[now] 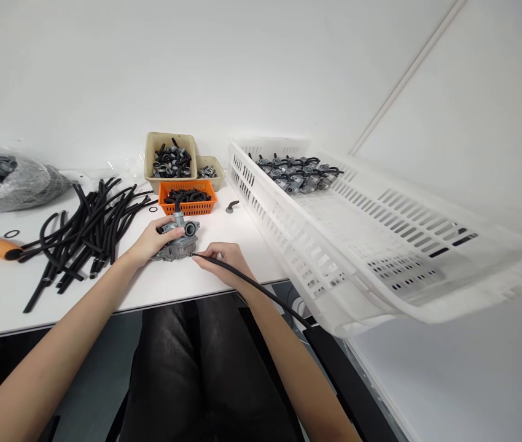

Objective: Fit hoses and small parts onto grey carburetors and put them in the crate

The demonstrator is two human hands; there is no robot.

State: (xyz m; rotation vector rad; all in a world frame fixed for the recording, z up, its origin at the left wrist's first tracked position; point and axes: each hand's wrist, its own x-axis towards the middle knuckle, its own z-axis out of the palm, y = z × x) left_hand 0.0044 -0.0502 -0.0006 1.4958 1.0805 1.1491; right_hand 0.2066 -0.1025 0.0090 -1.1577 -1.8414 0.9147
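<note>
A grey metal carburetor [179, 245] with a black cap on top stands on the white table. My left hand [154, 241] is closed around its left side, the thumb across its front. Fingers of my right hand [224, 261] pinch a thin black hose [252, 281] close to its end. That end meets the carburetor's lower right side; whether it is pushed on I cannot tell. From there the hose runs over my right forearm and down past the table's edge.
Several black hoses [90, 233] lie left, near an orange-handled tool [3, 248] and a plastic bag [16, 181]. Behind are an orange basket [191, 209] and beige bins [150, 183] of small parts. A white crate [284, 233] with several carburetors [302, 175] stands right.
</note>
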